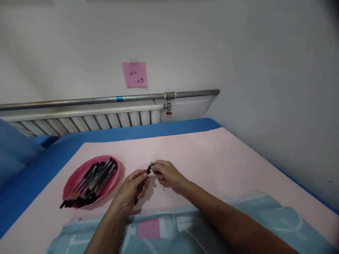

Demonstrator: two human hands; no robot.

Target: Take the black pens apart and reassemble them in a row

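1. Currently, left hand (134, 185) is pinching a black pen (148, 169) between thumb and fingers; pen is tilted, pale upper tip toward the far edge, other end poking out below the hand.
2. Right hand (168, 173): fingers curled, fingertips right beside the pen's upper tip. Can't tell if they grip it or any small part.
3. Pen position: above the middle of the bench (169, 130), well in from the left and right edges.
4. Bench has a pink cover (198, 158), blue showing along the far and left edges.
5. Pink bowl (72, 180) sits toward the left edge, left of both hands. Holds a pile of dark pens (97, 181); some ends overhang the rim toward the near left corner.
6. Light-blue patterned cloth (254, 208) along the near edge, under the forearms.
7. Beyond the far edge: radiator (100, 121), metal pipe (95, 101), pink note (135, 74) on the wall.
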